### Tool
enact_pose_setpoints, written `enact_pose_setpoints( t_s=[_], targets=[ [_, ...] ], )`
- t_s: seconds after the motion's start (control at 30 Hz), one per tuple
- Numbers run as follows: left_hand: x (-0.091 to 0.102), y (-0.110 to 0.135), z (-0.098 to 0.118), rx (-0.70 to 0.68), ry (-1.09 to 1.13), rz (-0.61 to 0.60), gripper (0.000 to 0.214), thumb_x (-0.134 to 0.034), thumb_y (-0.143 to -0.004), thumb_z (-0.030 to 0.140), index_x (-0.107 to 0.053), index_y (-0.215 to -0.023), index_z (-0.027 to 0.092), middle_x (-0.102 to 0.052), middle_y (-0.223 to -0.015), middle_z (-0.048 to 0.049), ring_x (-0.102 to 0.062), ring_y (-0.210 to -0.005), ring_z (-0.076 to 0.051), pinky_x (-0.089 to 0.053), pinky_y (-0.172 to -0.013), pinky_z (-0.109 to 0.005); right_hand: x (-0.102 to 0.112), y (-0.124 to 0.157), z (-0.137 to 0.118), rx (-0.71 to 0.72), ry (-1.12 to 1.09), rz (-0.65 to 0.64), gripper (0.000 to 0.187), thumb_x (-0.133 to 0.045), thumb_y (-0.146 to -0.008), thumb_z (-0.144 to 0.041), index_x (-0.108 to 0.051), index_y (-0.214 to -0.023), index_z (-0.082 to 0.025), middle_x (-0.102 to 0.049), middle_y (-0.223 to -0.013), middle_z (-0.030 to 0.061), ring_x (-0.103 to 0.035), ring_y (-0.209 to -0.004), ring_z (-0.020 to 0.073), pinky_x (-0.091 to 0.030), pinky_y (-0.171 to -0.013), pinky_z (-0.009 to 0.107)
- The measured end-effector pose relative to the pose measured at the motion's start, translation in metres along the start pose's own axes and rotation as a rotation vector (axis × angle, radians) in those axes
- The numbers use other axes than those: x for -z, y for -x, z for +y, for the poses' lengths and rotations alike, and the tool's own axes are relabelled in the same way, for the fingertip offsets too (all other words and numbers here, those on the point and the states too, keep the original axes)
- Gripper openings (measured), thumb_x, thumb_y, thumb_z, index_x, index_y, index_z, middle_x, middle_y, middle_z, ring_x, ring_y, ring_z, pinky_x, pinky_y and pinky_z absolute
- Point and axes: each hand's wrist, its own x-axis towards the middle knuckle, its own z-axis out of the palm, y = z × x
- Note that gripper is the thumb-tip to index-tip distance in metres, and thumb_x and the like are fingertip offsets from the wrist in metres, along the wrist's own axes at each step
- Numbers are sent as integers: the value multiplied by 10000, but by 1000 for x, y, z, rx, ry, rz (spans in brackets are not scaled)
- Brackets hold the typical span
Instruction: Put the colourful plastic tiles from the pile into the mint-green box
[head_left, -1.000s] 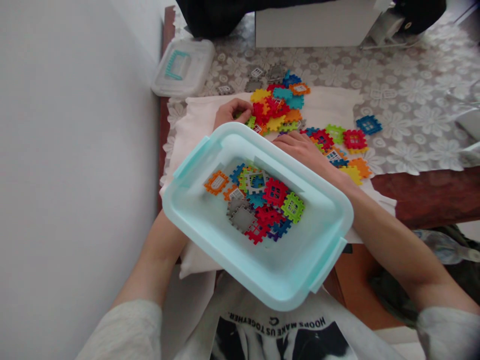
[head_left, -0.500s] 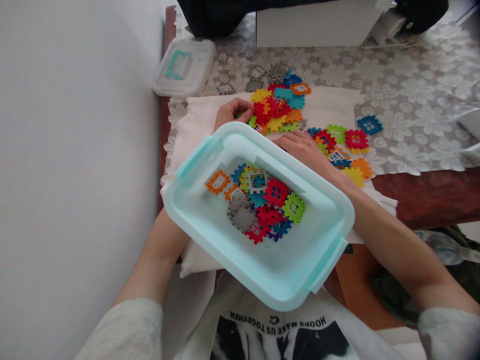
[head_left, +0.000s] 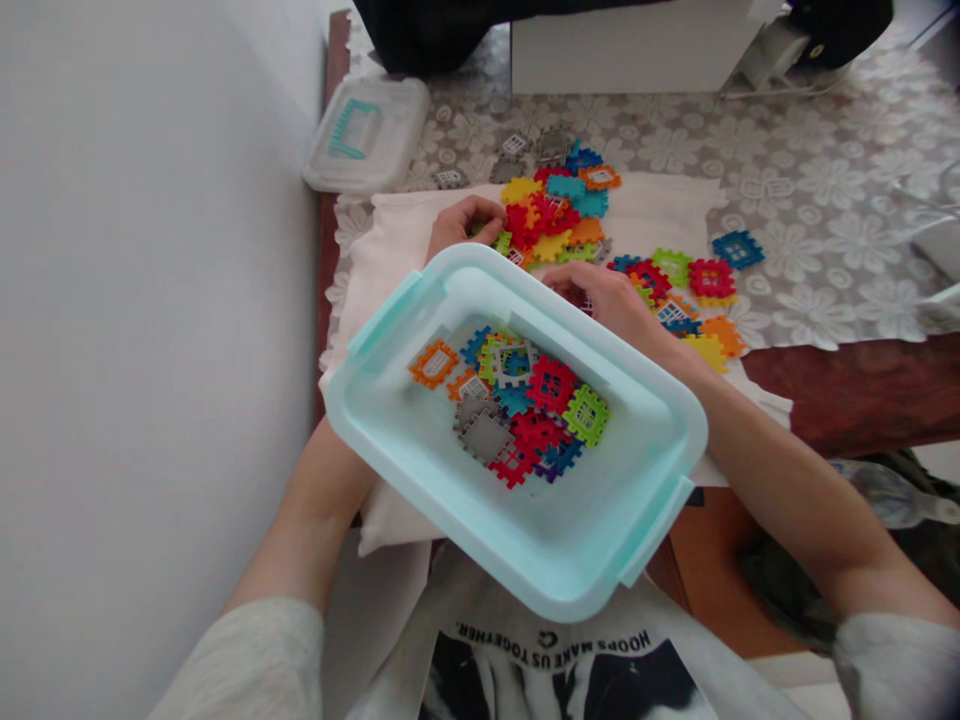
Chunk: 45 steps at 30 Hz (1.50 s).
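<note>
A pale turquoise plastic tub (head_left: 600,530) sits above my forearms (head_left: 780,490), holding a jumble of interlocking waffle blocks (head_left: 551,385); its far rim hides part of both hands. My left hand (head_left: 466,222), fingers curled, touches the edge of a block pile (head_left: 544,215) on a white cloth (head_left: 660,205). My right hand (head_left: 596,298), half-curled, lies beside scattered blocks (head_left: 686,290); its fingertips are hidden, so I cannot tell whether it grips anything.
</note>
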Motion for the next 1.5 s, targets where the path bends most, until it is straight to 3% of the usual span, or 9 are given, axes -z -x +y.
enact_pose_setpoints(
  t_s=[0.17,0.43,0.6,0.8,1.1,1.5],
  targets=[
    [0,1,1,-16,5,0,129,-740,-858,217,-781,-939,126,-784,-922,-55,-629,-774,-111,-491,-764,-257,3,1,-8,-62,-129,-93,289,-761,-842,-311,-717,-1112,-219,-726,-905,-5,-602,-784,155,-467,-738,280],
    [-1,2,4,-25,25,-4,117,-726,-866,214,-774,-936,134,-784,-920,-60,-627,-765,-115,-506,-775,-266,8,1,-16,-73,-142,-140,276,-735,-869,-302,-734,-1137,-234,-768,-1054,17,-647,-883,188,-503,-808,309],
    [-2,2,5,-12,15,15,110,-734,-858,215,-774,-927,140,-786,-902,-52,-630,-770,-119,-507,-789,-269,9,0,-15,-38,-165,-219,170,-705,-865,-269,-778,-1008,-211,-764,-946,7,-650,-845,190,-483,-789,303],
    [-3,2,3,-1,-1,20,103,-736,-854,202,-777,-923,139,-776,-887,-48,-593,-740,-111,-490,-775,-264,4,0,-13,-50,-206,-178,174,-727,-867,-340,-785,-947,-197,-755,-894,7,-626,-814,178,-479,-755,292],
    [-1,1,-2,-33,11,9,119,-738,-860,204,-780,-946,132,-768,-914,-59,-619,-782,-127,-486,-768,-270,7,-1,-24,-126,-322,-63,412,-840,-834,-599,-774,-948,-209,-770,-975,39,-668,-898,192,-525,-753,293],
    [0,0,-6,-42,-4,10,152,-734,-840,246,-786,-941,145,-756,-891,-47,-600,-760,-123,-450,-717,-271,8,1,-26,-106,-373,-128,282,-821,-877,-450,-728,-964,-198,-762,-1041,40,-627,-924,177,-504,-813,277]
  ],
)
